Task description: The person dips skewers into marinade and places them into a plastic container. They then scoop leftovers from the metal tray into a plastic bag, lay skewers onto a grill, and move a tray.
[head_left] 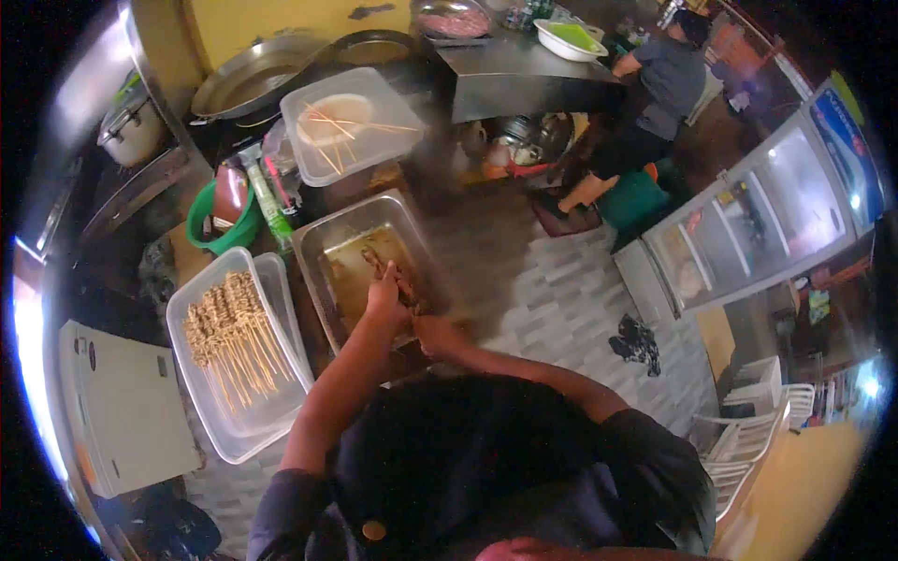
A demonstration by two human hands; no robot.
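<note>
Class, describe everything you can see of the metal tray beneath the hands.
The metal tray is rectangular and silvery, with rounded corners, raised walls and a narrow rim. It lies open side up, with brownish liquid on its floor. A plastic tub stands just to its left. The left hand and right hand hide some of its near part; whether they touch it is unclear.

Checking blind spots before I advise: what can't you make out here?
- Head view: part of the brown meat, hidden by the left hand.
- Head view: what the right hand grips, hidden by its own fingers.
- Head view: near end of the steel pan, partly covered by the left forearm.
- Head view: goods inside the display fridge, too small and blurred.
- Head view: tan surface, cut off by the picture's edge.
</note>
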